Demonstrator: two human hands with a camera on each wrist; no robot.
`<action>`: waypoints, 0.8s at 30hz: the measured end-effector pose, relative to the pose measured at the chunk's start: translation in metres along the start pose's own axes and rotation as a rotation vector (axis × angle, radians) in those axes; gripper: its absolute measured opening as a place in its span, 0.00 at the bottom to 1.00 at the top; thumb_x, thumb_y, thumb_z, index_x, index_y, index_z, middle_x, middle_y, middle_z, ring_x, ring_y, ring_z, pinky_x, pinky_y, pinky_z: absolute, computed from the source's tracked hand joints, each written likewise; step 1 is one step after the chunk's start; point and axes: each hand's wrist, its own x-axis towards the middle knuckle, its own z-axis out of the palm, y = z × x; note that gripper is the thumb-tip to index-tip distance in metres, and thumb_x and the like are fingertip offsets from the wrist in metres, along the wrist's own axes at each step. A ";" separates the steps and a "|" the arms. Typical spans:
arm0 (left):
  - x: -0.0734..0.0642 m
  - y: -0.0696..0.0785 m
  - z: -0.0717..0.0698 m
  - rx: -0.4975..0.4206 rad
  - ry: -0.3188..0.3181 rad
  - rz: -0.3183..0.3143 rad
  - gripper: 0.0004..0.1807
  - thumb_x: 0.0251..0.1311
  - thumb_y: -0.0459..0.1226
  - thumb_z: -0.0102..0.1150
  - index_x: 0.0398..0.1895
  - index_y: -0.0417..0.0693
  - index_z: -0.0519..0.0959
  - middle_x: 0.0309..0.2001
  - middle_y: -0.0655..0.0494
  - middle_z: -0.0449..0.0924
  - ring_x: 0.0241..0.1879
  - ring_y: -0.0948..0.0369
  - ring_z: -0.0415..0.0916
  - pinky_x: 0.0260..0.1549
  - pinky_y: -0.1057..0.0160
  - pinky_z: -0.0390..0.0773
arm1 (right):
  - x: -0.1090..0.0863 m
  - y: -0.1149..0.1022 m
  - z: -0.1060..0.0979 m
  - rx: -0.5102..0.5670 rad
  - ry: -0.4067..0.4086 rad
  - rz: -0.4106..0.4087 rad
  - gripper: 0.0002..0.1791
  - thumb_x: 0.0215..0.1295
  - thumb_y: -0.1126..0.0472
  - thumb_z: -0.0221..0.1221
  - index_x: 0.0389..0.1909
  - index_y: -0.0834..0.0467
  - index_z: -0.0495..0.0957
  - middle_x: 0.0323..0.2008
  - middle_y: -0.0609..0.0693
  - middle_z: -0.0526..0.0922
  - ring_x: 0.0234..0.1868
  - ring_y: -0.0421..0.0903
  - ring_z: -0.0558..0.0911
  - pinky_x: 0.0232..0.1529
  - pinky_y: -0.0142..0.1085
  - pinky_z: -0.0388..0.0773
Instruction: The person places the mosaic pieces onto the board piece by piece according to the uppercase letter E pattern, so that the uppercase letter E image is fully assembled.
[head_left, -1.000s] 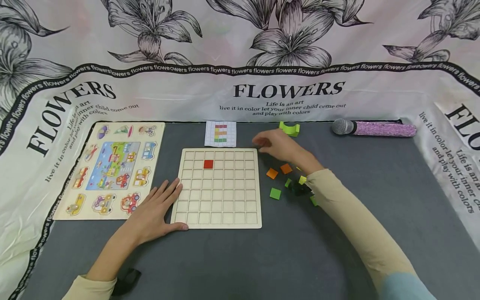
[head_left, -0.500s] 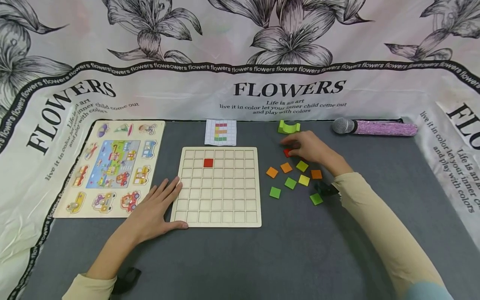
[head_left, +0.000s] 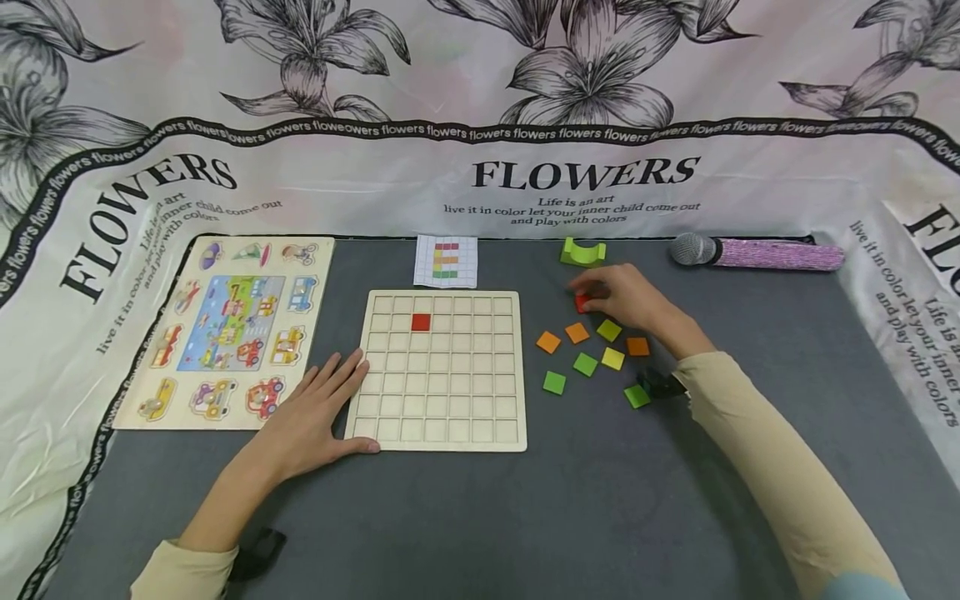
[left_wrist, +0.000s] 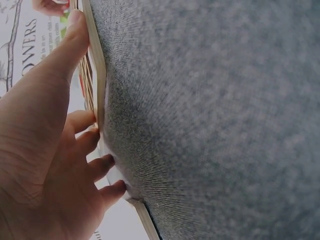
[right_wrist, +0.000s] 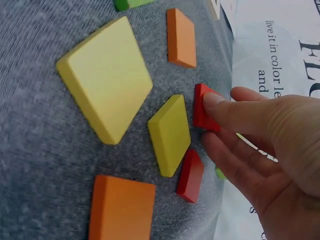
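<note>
A pale wooden grid board (head_left: 438, 408) lies in the middle with one red tile (head_left: 421, 322) in an upper cell. My left hand (head_left: 311, 425) rests along the board's left edge, fingers spread and thumb at its lower left corner. To the right of the board, my right hand (head_left: 626, 296) pinches a red square tile (right_wrist: 207, 107) between thumb and fingers. Another red tile (right_wrist: 191, 176) lies close under that hand in the right wrist view. Around it are loose orange (head_left: 548, 342), yellow (head_left: 612, 359) and green tiles (head_left: 554, 383).
Behind the board is a small pattern card (head_left: 446, 262) with coloured squares. A green curved block (head_left: 582, 252) and a pink glittery microphone (head_left: 776, 254) lie along the back. At the left is a vehicle picture puzzle (head_left: 165, 408).
My right hand has gone from beside the board's upper right corner to the loose tiles on the right and now pinches a red tile. The left hand stays at the board.
</note>
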 end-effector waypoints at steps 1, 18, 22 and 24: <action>0.001 0.000 0.000 0.000 -0.001 0.000 0.59 0.51 0.68 0.60 0.78 0.44 0.51 0.78 0.49 0.44 0.76 0.43 0.42 0.71 0.41 0.45 | 0.000 0.000 0.000 -0.001 0.002 -0.002 0.19 0.61 0.71 0.65 0.54 0.65 0.80 0.44 0.60 0.84 0.49 0.57 0.82 0.53 0.51 0.78; 0.000 -0.003 0.002 -0.010 -0.005 -0.015 0.60 0.50 0.69 0.60 0.78 0.44 0.51 0.78 0.49 0.44 0.76 0.43 0.42 0.72 0.42 0.45 | 0.035 -0.049 0.027 0.236 0.014 -0.103 0.18 0.60 0.72 0.65 0.53 0.65 0.81 0.40 0.56 0.84 0.42 0.51 0.82 0.48 0.45 0.79; 0.001 -0.003 0.002 -0.012 -0.001 -0.011 0.60 0.50 0.68 0.61 0.78 0.44 0.51 0.78 0.49 0.44 0.76 0.43 0.42 0.72 0.42 0.45 | 0.049 -0.067 0.041 0.263 -0.002 -0.141 0.18 0.60 0.71 0.65 0.52 0.65 0.81 0.39 0.55 0.84 0.41 0.49 0.81 0.48 0.43 0.79; 0.002 -0.002 0.002 -0.015 0.002 -0.008 0.60 0.50 0.68 0.61 0.78 0.44 0.51 0.78 0.49 0.44 0.76 0.43 0.42 0.72 0.42 0.45 | 0.055 -0.075 0.048 0.276 -0.009 -0.156 0.17 0.60 0.71 0.65 0.51 0.64 0.82 0.38 0.54 0.84 0.41 0.48 0.81 0.47 0.42 0.80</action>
